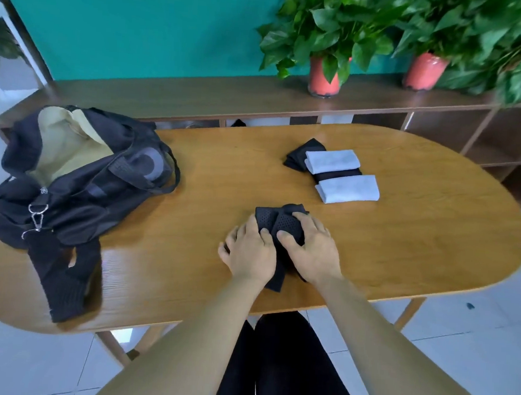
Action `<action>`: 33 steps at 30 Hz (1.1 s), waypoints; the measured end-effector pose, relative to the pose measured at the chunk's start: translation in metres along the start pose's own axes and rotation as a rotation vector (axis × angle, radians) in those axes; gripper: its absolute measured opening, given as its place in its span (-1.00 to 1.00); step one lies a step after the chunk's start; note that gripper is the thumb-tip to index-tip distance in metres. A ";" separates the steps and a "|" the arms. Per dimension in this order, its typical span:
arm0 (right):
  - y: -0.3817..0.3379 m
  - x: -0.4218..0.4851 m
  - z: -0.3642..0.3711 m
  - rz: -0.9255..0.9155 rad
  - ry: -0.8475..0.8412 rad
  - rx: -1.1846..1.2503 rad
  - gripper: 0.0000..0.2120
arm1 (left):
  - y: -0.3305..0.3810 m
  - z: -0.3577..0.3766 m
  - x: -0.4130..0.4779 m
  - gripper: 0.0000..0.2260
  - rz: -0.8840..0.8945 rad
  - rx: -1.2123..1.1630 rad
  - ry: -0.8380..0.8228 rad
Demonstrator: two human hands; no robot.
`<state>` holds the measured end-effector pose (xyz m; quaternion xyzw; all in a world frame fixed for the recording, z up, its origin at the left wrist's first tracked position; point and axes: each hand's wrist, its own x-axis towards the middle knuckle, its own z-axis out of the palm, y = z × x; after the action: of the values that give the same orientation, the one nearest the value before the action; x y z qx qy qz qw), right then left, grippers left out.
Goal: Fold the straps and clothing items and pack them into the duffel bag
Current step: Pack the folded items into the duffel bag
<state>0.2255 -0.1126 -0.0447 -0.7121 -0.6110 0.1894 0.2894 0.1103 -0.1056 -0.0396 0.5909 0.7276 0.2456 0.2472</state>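
Observation:
A black perforated strap (279, 221) lies bunched near the table's front middle, one end trailing toward the front edge. My left hand (249, 249) presses on its left side and my right hand (309, 247) grips its right side, fingers curled over the fabric. The black duffel bag (78, 178) sits at the left end of the table, gaping open with a tan lining showing. Two folded light blue cloths (347, 188) lie on a black folded item (302, 154) at the back right.
A long black strap (62, 279) from the bag hangs down over the front left edge of the oval wooden table (403, 253). Behind the table runs a low wooden shelf with two potted plants (323, 75) in red pots.

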 end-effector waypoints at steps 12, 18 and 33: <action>0.050 0.005 -0.039 0.117 0.196 -0.043 -0.33 | 0.063 0.054 -0.008 -0.59 -0.001 -0.040 -0.042; 0.055 0.006 -0.044 0.151 0.242 -0.082 -0.31 | 0.071 0.060 -0.009 -0.60 0.032 -0.036 -0.056; 0.027 0.010 -0.071 0.121 0.273 -0.209 -0.30 | 0.039 -0.008 0.009 -0.58 0.150 -0.057 -0.017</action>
<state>0.2922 -0.1180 -0.0074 -0.7929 -0.5384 0.0433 0.2820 0.1319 -0.0898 -0.0092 0.6386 0.6719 0.2789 0.2508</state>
